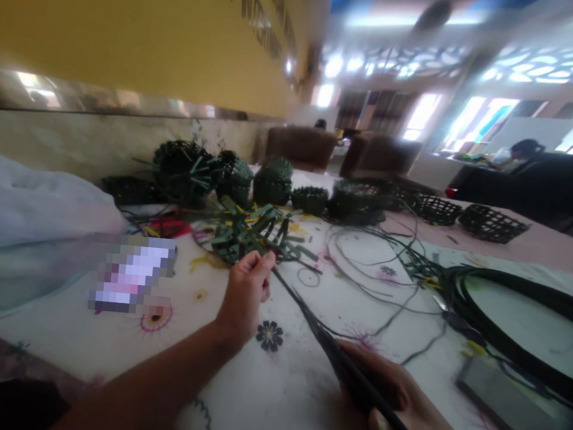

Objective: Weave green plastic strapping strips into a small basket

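My left hand (248, 289) is closed in a pinch on the thin far end of a dark strip. My right hand (391, 395) is wrapped round a bundle of long dark strips (328, 346), which runs from its fingers up to my left hand. Just beyond my left hand lies a partly woven green basket (232, 237), its loose strip ends sticking out in all directions. Whether my left hand touches that basket I cannot tell. The lower end of the bundle passes under my right palm and out of the picture.
Several dark green woven baskets (272, 180) stand along the back. A coil of dark strips (521, 332) lies at right, near a grey block (505, 401). Thin loose strands (361, 282) curl across the flowered tablecloth (270, 401). A blurred-out phone-like object (133, 275) and white plastic bag (25, 219) are left.
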Demonstrator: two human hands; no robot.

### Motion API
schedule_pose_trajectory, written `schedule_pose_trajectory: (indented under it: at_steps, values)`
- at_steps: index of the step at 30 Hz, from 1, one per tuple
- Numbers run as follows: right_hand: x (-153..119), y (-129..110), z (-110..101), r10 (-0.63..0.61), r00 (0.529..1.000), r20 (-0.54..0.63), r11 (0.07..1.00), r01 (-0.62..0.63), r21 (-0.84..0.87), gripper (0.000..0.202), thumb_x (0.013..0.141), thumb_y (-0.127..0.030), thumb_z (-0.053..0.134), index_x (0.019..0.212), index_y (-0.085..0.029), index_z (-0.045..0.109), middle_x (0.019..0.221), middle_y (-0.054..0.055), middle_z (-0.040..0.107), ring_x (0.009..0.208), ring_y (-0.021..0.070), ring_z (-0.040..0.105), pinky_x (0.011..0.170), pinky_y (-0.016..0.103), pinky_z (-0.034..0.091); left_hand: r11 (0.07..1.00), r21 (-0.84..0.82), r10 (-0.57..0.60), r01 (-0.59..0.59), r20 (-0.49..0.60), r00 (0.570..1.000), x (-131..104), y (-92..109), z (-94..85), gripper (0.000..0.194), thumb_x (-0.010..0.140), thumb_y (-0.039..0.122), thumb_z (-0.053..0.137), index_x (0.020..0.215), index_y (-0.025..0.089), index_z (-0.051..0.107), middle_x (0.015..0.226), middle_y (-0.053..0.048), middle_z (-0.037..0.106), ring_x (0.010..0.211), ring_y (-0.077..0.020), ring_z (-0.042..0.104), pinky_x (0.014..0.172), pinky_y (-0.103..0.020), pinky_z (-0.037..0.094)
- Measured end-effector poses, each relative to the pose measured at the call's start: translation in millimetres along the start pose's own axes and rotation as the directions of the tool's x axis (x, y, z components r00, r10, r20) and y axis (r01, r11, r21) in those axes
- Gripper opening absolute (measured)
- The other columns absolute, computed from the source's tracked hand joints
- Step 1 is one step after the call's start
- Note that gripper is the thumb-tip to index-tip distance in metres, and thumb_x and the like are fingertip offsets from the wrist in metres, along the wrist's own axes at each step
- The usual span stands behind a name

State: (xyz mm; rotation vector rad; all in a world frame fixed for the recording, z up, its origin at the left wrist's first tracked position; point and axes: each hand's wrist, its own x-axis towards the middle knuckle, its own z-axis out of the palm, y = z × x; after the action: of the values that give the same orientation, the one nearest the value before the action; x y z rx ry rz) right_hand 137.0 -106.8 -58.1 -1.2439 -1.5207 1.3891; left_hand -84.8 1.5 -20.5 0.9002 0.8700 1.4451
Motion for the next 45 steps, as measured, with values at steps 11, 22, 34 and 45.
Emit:
schedule_pose_trajectory:
  at_steps: [11, 22, 34, 45]
  values:
    - [1.3, -15.1, 4.5, 0.093, 0.994, 0.054, 0.988, -0.085, -0.126, 0.08, 0.061, -0.061, 0.075, 0.129, -0.023, 0.06, 0.071, 0.0, 0.055, 0.064, 0.0157, 0.048, 0.057, 0.027, 0.038, 0.999, 0.041, -0.021, 0.02, 0.026, 0.999, -3.3, -5.2, -0.4, 0.036, 0.074, 0.043, 0.068, 0.063, 0.018, 0.044, 0.047, 0.009, 0.029, 0.038, -0.0026, 0.022, 0.038, -0.02, 0.013]
    - [-3.0, -14.8, 7.3, 0.125, 0.976, -0.177, 0.985, -0.144, -0.1, 0.057, 0.067, -0.054, 0.075, 0.116, -0.025, 0.07, 0.096, 0.008, 0.068, 0.091, 0.0273, 0.062, 0.076, 0.037, 0.053, 0.999, 0.026, -0.049, 0.048, 0.028, 0.998, -5.5, -3.5, 1.9, 0.033, 0.077, 0.04, 0.065, 0.065, 0.018, 0.044, 0.048, 0.009, 0.029, 0.038, -0.0024, 0.022, 0.038, -0.018, 0.014]
    - [-4.8, -16.4, 9.0, 0.134, 0.984, -0.118, 0.987, -0.143, -0.069, 0.06, 0.069, -0.06, 0.071, 0.119, -0.028, 0.069, 0.08, 0.006, 0.065, 0.062, 0.0164, 0.054, 0.052, 0.025, 0.046, 0.999, 0.022, -0.048, 0.047, 0.031, 0.998, -4.4, -5.7, 1.3, 0.031, 0.078, 0.04, 0.065, 0.067, 0.017, 0.048, 0.05, 0.008, 0.033, 0.039, -0.0026, 0.025, 0.039, -0.018, 0.016]
    - [-7.8, -6.3, 5.1, 0.154, 0.987, 0.038, 0.987, -0.152, -0.047, 0.068, 0.079, -0.058, 0.063, 0.135, -0.022, 0.054, 0.053, -0.007, 0.034, 0.045, 0.0074, 0.03, 0.04, 0.018, 0.029, 0.998, 0.016, -0.058, 0.058, 0.039, 0.998, -2.9, -7.4, 0.4, 0.031, 0.078, 0.04, 0.065, 0.067, 0.017, 0.048, 0.05, 0.008, 0.032, 0.039, -0.0022, 0.025, 0.039, -0.018, 0.015]
